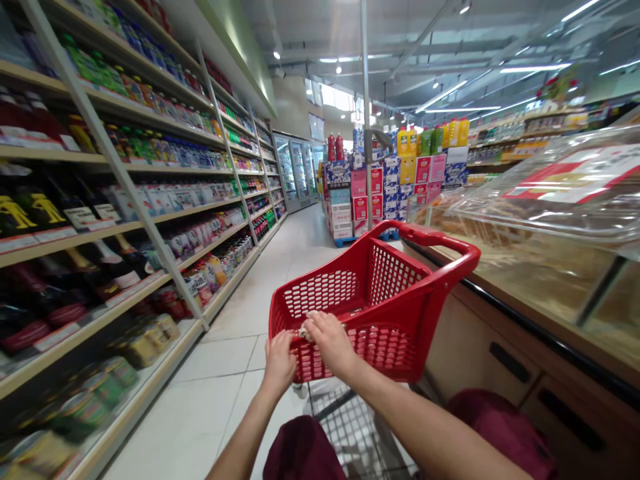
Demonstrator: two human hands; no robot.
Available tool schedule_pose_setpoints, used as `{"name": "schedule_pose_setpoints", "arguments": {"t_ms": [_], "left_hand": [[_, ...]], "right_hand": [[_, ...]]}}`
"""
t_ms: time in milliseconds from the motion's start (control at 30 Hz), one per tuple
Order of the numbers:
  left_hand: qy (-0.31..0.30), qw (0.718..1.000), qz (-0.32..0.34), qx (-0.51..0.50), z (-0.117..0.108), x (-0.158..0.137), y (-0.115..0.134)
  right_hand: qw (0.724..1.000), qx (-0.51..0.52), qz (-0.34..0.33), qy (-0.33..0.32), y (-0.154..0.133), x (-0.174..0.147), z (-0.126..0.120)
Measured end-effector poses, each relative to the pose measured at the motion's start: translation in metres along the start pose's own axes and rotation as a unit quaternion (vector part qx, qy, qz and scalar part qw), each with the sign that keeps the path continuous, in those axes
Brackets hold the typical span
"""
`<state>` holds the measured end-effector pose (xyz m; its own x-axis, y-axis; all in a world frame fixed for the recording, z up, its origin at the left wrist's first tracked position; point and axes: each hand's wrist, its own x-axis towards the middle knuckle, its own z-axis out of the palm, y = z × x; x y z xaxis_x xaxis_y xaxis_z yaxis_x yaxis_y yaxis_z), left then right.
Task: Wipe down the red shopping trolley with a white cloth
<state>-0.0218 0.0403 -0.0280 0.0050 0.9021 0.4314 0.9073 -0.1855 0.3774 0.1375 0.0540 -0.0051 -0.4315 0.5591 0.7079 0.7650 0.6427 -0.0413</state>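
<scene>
A red plastic shopping cart with pierced basket walls stands before me, its handle away from me on the right. At the cart's near-left corner, my left hand has its fingers curled over the rim. Just to the right, my right hand presses a small crumpled whitish cloth onto the same rim. Most of the cloth is hidden under the fingers. The basket's visible inside shows no goods, though part of its floor is hidden. Below it is a grey wire lower rack.
Long shelves of bottles and cans line the left side. On the right, a wooden counter carries clear plastic covers. Stacked drink cartons stand ahead beside a pole. Glass-door fridges are farther back. White tiles cover the floor.
</scene>
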Motion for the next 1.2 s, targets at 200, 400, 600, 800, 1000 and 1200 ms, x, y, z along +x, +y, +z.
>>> {"name": "schedule_pose_setpoints", "arguments": {"t_ms": [200, 400, 600, 800, 1000, 1200], "left_hand": [[0.000, 0.999, -0.012, -0.041, 0.005, 0.001, -0.002], [-0.043, 0.997, -0.007, -0.069, -0.005, 0.000, -0.006], [-0.126, 0.973, -0.058, -0.187, -0.035, 0.000, -0.006], [-0.135, 0.972, -0.085, -0.170, -0.041, 0.009, 0.010], [-0.196, 0.972, -0.084, -0.098, -0.048, 0.019, 0.015], [-0.165, 0.984, -0.063, -0.027, -0.046, 0.039, 0.046]], "right_hand": [[1.000, -0.013, -0.016, 0.005, 0.051, -0.007, -0.026], [0.997, 0.037, -0.050, 0.046, 0.021, -0.008, -0.012], [0.985, 0.101, -0.139, 0.009, -0.006, -0.078, 0.042], [0.989, 0.101, -0.088, 0.069, 0.021, -0.076, 0.019], [0.990, 0.077, -0.007, 0.116, 0.027, -0.059, 0.008], [0.990, 0.094, 0.022, 0.105, 0.032, -0.079, 0.007]]}}
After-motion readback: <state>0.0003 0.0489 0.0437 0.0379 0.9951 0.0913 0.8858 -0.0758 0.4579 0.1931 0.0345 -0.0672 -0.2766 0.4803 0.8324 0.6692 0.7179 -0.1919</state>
